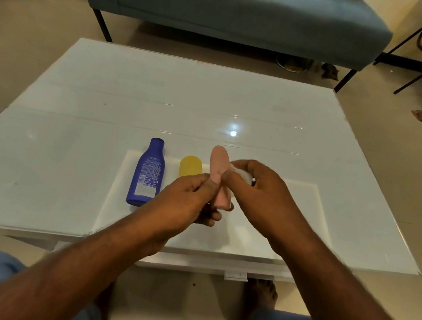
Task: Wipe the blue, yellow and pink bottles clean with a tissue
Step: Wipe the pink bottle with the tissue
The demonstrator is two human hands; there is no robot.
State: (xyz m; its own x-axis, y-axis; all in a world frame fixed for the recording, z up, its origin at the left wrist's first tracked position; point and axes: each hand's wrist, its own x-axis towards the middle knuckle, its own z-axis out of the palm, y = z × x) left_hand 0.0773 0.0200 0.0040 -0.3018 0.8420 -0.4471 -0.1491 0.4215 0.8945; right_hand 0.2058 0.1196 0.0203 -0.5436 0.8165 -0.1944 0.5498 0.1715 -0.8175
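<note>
Head view. The pink bottle (pixel 218 169) is held above the near half of the white glossy surface (pixel 87 114), its long axis running roughly away from the person and tilted slightly left at the far end; which end carries the cap cannot be told. The left hand (pixel 189 201) grips the bottle's near end, its fingers (pixel 208 214) curled under and around it and the thumb pressed on top. The right hand (pixel 261 186) closes around the bottle's right side, its fingers bunched on a white tissue (pixel 244 173) that shows between them and touches the bottle. Just left of the pink bottle, the yellow bottle (pixel 190 166) lies on the surface, its near end hidden behind the left hand and its rounded end pointing away from the person. Further left of the pink bottle, the blue bottle (pixel 147 173) lies flat, label up, long axis running away from the person, narrow cap end far. Both rest on a pale rectangular mat (pixel 276 215). Beyond the pink bottle, past the far edge of the surface, stands a grey-blue sofa (pixel 241 13).
</note>
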